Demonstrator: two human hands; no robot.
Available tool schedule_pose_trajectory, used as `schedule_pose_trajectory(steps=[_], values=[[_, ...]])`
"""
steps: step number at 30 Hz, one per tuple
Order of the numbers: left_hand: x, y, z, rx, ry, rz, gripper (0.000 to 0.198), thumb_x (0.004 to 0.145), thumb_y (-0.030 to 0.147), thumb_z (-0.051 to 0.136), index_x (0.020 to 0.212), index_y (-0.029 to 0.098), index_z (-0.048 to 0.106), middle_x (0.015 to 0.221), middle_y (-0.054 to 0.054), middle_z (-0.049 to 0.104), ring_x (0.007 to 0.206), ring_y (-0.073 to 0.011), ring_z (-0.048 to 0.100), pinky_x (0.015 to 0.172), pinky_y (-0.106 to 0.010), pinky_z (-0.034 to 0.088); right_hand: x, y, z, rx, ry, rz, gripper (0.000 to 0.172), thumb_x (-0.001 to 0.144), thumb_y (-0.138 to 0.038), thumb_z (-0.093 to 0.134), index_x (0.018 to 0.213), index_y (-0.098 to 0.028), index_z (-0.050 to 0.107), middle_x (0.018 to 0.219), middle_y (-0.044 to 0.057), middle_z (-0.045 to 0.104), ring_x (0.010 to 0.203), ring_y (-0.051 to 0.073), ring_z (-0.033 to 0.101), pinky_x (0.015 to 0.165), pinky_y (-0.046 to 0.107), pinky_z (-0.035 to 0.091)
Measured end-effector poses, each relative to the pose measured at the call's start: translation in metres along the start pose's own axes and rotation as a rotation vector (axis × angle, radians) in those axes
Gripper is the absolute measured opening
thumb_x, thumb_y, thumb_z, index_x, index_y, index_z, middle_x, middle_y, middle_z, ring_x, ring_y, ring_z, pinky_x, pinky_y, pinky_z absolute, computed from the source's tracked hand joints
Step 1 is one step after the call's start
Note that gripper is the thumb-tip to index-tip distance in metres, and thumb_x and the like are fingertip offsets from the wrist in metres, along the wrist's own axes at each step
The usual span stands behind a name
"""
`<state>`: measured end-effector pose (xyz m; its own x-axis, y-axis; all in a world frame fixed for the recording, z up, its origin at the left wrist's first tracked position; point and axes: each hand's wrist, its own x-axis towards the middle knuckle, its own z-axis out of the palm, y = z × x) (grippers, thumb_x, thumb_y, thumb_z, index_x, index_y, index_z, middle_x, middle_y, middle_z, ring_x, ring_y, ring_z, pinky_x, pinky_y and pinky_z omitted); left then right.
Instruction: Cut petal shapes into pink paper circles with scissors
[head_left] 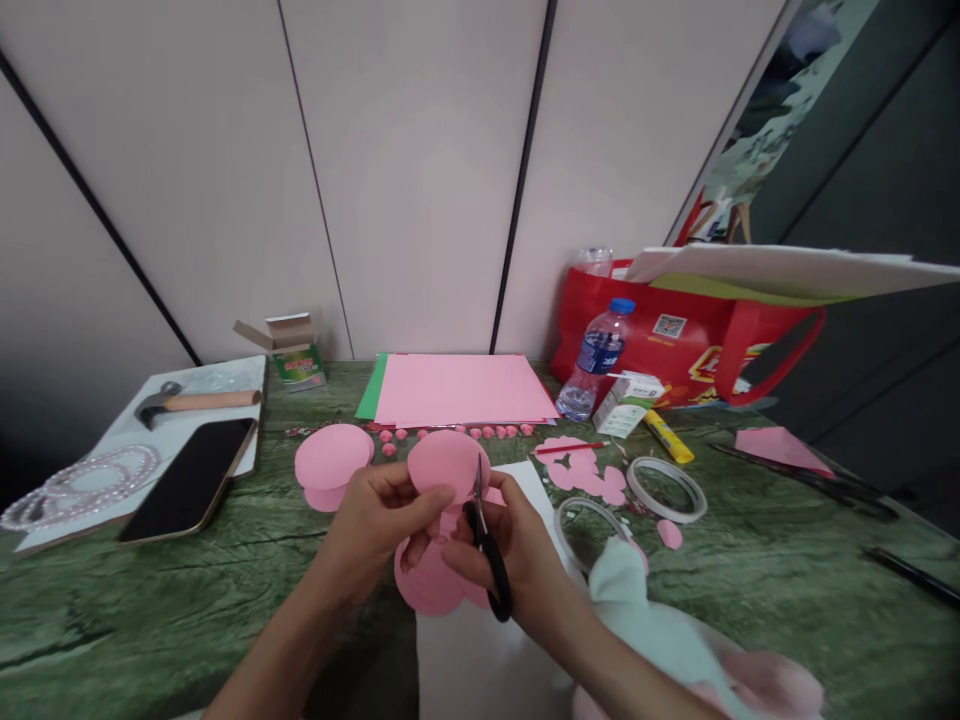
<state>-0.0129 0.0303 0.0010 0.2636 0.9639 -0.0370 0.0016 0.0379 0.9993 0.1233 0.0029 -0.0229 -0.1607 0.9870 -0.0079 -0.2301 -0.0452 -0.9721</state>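
Left hand (375,525) pinches pink paper (444,465), right hand (525,540) grips scissors (496,575); bag (675,350) perhaps holds sheets (780,266).

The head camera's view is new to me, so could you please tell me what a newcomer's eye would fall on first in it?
Probably the bright red bag, standing at the back right. Next, in the centre, the left hand holds rounded pink paper, with black-handled scissors in the right hand beside it. The wooden-handled hammer at the left may also catch the eye.
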Motion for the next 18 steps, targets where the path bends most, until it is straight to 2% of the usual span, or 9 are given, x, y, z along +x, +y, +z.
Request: schedule_pose_trajectory(steps=[18], values=[[-0.0008,0.0030,0.0001,-0.018,0.038,0.020,0.024,0.069,0.028,0.060,0.054,0.014,0.049,0.042,0.006,0.048,0.028,-0.0020,0.039,0.028,-0.013,0.026,0.0012,0.0038,-0.0015,0.040,-0.041,0.003,0.052,0.055,-0.024,0.072,0.091,-0.022,0.034,0.051,-0.011,0.045,0.043,0.005,0.036,0.044,0.017,0.027]])
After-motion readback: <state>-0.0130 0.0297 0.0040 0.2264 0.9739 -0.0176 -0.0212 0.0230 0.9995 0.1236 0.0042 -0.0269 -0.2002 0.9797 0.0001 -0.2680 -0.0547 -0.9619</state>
